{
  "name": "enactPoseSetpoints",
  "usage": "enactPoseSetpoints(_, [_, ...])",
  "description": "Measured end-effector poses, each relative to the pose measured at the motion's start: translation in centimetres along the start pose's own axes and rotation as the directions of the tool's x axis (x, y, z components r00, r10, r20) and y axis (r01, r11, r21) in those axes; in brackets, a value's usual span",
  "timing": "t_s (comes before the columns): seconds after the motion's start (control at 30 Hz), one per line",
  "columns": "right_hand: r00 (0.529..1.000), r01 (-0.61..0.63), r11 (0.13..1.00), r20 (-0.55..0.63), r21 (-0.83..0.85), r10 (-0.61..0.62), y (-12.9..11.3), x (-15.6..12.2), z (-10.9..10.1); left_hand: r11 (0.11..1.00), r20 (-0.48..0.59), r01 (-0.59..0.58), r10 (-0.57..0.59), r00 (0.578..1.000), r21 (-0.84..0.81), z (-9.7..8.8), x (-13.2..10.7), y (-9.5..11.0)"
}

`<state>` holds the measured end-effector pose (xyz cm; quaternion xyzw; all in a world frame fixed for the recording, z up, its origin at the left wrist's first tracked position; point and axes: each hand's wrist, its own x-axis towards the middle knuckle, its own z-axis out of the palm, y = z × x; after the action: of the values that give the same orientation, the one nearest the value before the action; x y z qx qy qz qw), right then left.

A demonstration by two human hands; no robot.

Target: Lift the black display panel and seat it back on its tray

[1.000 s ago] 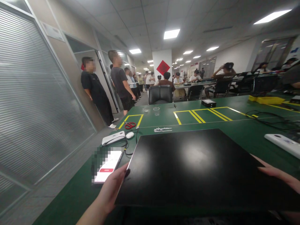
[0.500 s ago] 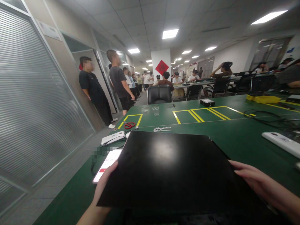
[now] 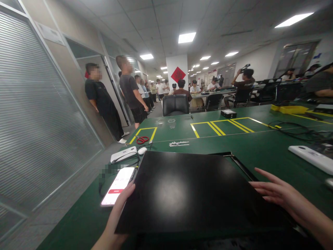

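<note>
At near side of green table (image 3: 221,145): black glossy panel (image 3: 182,194), broad face up, ceiling light mirrored left of middle. Visible beyond panel's far right edge: corner and right rail of black rimmed frame (image 3: 241,167), remainder covered by panel. Cannot tell whether panel rests on frame or is raised above.

Left hand (image 3: 120,205): grasping panel by left edge, thumb along top of edge, remaining fingers hidden underneath. Right hand (image 3: 284,196): released, fingers spread, index extended over frame rail, other fingertips at panel's right edge; cannot tell whether in firm contact.

Just beyond left hand, partly behind thumb: smartphone (image 3: 118,184), screen lit, red bar near lower end. Farther along same side: white handheld device (image 3: 123,155) with dark cable, white computer mouse (image 3: 142,151) just beside, then red-handled scissors (image 3: 143,140) within yellow tape outline. Past panel's far edge: white scraps (image 3: 179,143) in a row. At far right of table: white elongated device (image 3: 310,159), tangle of black cables (image 3: 291,129), yellow tray (image 3: 292,109). In background: standing and seated people.
</note>
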<state>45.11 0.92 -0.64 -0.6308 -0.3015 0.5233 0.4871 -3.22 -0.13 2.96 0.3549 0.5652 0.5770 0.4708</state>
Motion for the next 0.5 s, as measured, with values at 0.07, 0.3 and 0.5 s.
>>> enactPoseSetpoints(0.07, [1.0, 0.01, 1.0, -0.004, -0.018, -0.01, -0.1, -0.2, 0.2, 1.0, -0.037, -0.016, 0.016, 0.999, 0.004, -0.2, -0.7, -0.2])
enactPoseSetpoints(0.3, [0.999, 0.004, 0.997, -0.036, -0.079, -0.007, -0.3, 0.4, 0.0, 0.998, -0.132, -0.055, 0.057, 0.99, 0.019, 0.9, -1.5, -0.1])
enactPoseSetpoints(0.5, [1.0, -0.024, 0.998, -0.018, -0.053, 0.023, -0.4, 0.4, -0.2, 0.996, -0.106, -0.081, 0.084, 0.991, 0.034, 0.6, -1.2, 0.1])
